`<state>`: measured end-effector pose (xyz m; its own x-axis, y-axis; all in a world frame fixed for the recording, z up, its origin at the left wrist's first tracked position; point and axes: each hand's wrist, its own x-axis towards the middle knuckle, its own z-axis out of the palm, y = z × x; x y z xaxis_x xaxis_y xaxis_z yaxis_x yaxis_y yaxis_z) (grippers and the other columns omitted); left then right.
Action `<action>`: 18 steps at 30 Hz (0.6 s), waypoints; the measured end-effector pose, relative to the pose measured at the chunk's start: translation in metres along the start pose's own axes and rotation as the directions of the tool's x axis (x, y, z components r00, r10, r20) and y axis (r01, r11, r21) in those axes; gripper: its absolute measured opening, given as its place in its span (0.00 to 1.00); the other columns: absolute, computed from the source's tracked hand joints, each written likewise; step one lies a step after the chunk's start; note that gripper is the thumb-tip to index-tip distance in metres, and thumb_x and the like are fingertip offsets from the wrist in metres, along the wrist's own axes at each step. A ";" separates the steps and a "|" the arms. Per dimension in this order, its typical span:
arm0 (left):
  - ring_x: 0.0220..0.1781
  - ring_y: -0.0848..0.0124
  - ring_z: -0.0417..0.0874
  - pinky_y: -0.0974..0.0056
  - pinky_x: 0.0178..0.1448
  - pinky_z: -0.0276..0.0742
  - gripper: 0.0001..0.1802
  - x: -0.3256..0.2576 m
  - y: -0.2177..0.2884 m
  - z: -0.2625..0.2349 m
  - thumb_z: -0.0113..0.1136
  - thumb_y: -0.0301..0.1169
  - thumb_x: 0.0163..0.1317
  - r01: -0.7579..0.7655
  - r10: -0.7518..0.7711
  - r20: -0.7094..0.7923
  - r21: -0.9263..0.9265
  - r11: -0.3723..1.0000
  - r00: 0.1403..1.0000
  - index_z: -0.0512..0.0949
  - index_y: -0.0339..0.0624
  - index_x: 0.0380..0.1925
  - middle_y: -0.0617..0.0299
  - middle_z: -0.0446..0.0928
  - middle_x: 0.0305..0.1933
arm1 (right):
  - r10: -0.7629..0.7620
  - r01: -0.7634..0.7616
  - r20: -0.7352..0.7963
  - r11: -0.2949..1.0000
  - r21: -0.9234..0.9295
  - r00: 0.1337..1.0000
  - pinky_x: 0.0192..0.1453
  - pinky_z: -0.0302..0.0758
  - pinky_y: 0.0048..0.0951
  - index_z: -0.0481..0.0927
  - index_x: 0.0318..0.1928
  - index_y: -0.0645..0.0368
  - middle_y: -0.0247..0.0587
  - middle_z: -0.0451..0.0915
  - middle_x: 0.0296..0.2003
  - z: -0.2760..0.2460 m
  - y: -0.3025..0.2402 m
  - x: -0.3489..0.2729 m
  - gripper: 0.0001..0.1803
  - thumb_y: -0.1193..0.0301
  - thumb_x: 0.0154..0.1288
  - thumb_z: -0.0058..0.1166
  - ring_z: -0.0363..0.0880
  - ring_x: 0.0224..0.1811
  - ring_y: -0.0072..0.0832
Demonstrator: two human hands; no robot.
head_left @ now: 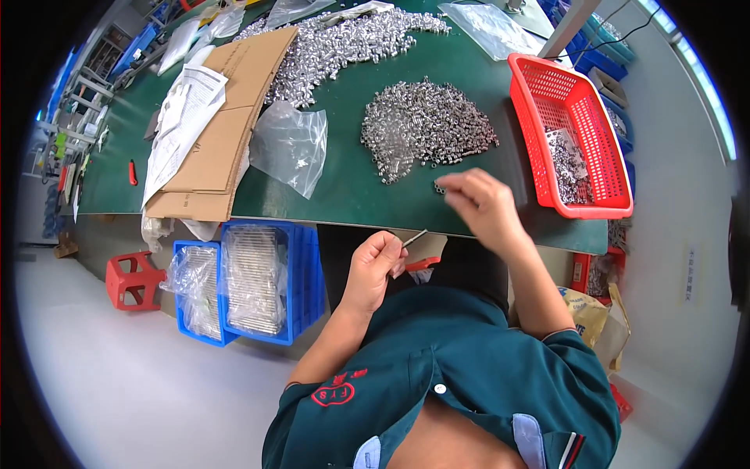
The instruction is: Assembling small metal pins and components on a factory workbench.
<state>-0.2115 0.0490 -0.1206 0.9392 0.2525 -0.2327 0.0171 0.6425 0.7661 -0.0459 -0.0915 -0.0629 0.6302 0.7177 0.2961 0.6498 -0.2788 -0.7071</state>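
Observation:
My left hand (375,266) is closed around a thin metal rod (416,238), its tip pointing up and right just off the table's front edge. My right hand (483,205) reaches over the tabletop with fingers bent together, the fingertips at a few small metal rings (439,188). Whether a ring is lifted or still on the table is too small to tell. Just beyond lies a wide pile of small shiny metal rings (426,125). Beside the left hand a red piece (423,264) shows below the table edge, its kind unclear.
A red plastic basket (539,148) holding metal parts stands at the right. A larger heap of silver parts (344,47) lies farther back. Flat cardboard (226,117) with papers and a clear plastic bag (291,144) lie left. Blue crates (301,281) and a red stool (133,281) stand below.

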 end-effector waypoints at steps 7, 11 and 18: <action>0.22 0.79 0.65 0.72 0.28 0.62 0.11 -0.003 -0.003 -0.005 0.54 0.33 0.65 -0.007 0.008 0.006 -0.015 1.000 1.000 0.71 0.38 0.27 0.67 0.68 0.23 | -0.219 0.188 -0.052 0.918 -0.348 0.974 0.37 0.75 0.34 0.83 0.35 0.53 0.37 0.76 0.29 0.010 0.032 0.029 0.12 0.79 0.49 0.54 0.77 0.35 0.36; 0.22 0.80 0.65 0.72 0.28 0.62 0.11 -0.004 0.000 -0.003 0.53 0.33 0.66 -0.019 0.019 -0.021 -0.009 1.000 1.000 0.71 0.38 0.27 0.67 0.68 0.23 | -0.219 0.202 -0.002 0.900 -0.386 0.976 0.37 0.75 0.35 0.83 0.34 0.55 0.38 0.75 0.30 0.010 0.031 0.027 0.09 0.78 0.50 0.56 0.76 0.35 0.37; 0.22 0.80 0.64 0.73 0.27 0.62 0.11 0.001 -0.001 -0.003 0.53 0.33 0.66 -0.007 0.007 -0.009 0.002 1.000 1.000 0.71 0.38 0.27 0.68 0.68 0.23 | -0.061 0.058 0.003 0.936 -0.347 0.998 0.38 0.74 0.37 0.78 0.29 0.60 0.42 0.75 0.28 -0.004 0.033 0.002 0.04 0.76 0.51 0.57 0.76 0.35 0.40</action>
<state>-0.2119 0.0508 -0.1237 0.9360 0.2641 -0.2326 0.0107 0.6394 0.7688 -0.0214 -0.1016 -0.0838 0.5880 0.7354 0.3367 0.7925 -0.4407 -0.4215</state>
